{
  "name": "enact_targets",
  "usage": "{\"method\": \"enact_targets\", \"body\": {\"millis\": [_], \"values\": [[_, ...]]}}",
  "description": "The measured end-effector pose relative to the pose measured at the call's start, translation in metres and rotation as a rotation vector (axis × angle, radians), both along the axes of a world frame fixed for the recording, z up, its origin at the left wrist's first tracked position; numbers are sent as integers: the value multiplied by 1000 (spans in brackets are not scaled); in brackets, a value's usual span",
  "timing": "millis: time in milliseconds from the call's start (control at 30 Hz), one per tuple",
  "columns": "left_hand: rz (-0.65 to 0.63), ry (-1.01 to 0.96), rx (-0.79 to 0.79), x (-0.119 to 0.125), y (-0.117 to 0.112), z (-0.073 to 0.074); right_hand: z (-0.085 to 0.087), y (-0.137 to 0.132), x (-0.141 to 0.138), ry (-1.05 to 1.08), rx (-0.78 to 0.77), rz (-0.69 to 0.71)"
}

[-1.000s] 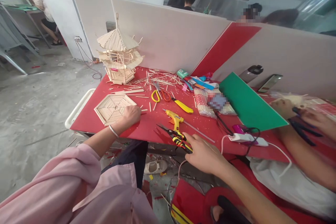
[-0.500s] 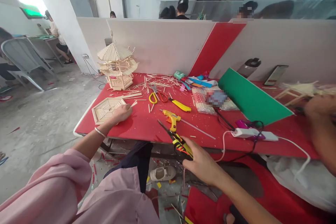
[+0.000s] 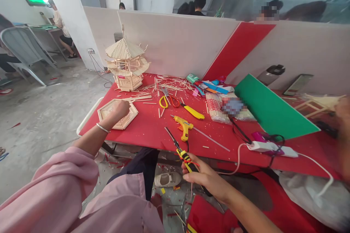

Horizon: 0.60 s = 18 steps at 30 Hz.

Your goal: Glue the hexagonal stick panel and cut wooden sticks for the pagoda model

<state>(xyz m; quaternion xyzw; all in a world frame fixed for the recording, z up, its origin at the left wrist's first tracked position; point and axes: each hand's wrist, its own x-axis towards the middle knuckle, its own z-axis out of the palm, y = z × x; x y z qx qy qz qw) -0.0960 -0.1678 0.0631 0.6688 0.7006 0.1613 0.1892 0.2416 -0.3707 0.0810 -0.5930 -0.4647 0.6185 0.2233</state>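
Note:
My right hand (image 3: 203,176) is closed around the yellow-and-black handles of a pair of pliers (image 3: 182,151), held just off the near edge of the red table (image 3: 153,131), jaws pointing up and away. My left hand (image 3: 119,109) rests with curled fingers on a flat hexagonal panel of wooden sticks (image 3: 117,113) at the table's left end; whether it grips anything I cannot make out. A yellow glue gun (image 3: 183,125) lies just beyond the pliers. A stick-built pagoda model (image 3: 127,65) stands at the far left corner.
Yellow-handled scissors (image 3: 167,101), a yellow utility knife (image 3: 193,111), loose sticks and stick bundles (image 3: 214,106) lie mid-table. A green board (image 3: 270,111), a power strip (image 3: 269,147) with cables, and another person's arm (image 3: 343,131) are at right. White partitions back the table; chairs stand at left.
My right hand has closed on the pliers and lifted them off the table toward me. My left hand slid from the panel's right edge onto the panel.

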Motion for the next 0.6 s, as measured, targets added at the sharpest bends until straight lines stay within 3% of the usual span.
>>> {"method": "enact_targets", "body": {"millis": [133, 300, 467, 600], "values": [[55, 186, -36, -20, -7, -6, 3, 3, -3, 4, -18, -8], [28, 451, -16, -21, -5, -5, 6, 5, -3, 9, -32, -19], [-99, 431, 134, 2, 33, -6, 1, 6, -1, -4, -38, -25], [-213, 384, 95, 35, 77, -13, -1, 9, -1, -16, -18, -22]]}}
